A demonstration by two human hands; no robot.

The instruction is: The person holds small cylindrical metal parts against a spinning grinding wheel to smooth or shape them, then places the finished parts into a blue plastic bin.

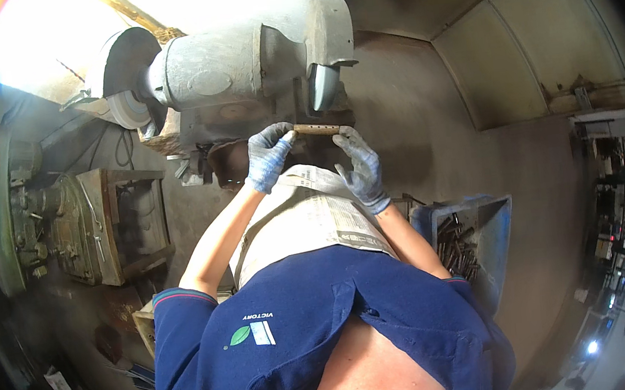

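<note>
Holed bar is hanging in mid-air, carried only by left hand and right hand, both gloved. It's sitting in front of the bench grinder, near the lower tip of the right wheel.

Left is gripping the bar's left end, thumb closing against fingers. Right is part-curled, fingertips sitting at the right end, one digit standing off lower down; can't tell from this angle whether it's really pinching or only steadying.

Why this hold: gripping at the ends is leaving the whole middle exposed, presumably for control against twisting and to have fingers sitting out to the sides.

Orientation: long axis is running left to right across the wearer's front, right end dipping slightly toward the body. Row of holes is following the length and facing up at the camera. Right wheel's exposed part is pointing down toward the bar, so the axis is lying roughly crosswise to it.

Around: newspaper sheet is lying below the hands, probably catching grit. Blue bin is standing at the right, metal pieces piling nearer its left edge, likely for easy reach.
</note>
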